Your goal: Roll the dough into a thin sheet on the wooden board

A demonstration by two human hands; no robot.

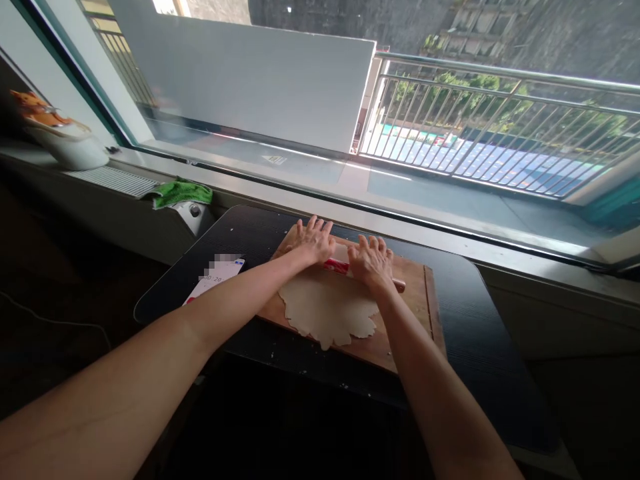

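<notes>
A wooden rolling pin (399, 285) with a red-and-white band around its middle lies across the far part of a sheet of dough (327, 310). The dough is pale, thin and ragged along its near edge. My left hand (315, 241) presses palm-down on the left part of the pin, fingers stretched forward and spread. On the right part rests my right hand (371, 260), its fingers also apart and reaching over the pin, with the handle end sticking out beside it. Both palms cover much of the pin. Beneath everything is a wooden board (417, 293).
The board lies on a black table (480, 333) with small crumbs. A phone (217, 279) lies left of the board, partly behind my left forearm. A green cloth (183, 192) hangs on the ledge near a white pot (73, 143). A window borders the table's far side.
</notes>
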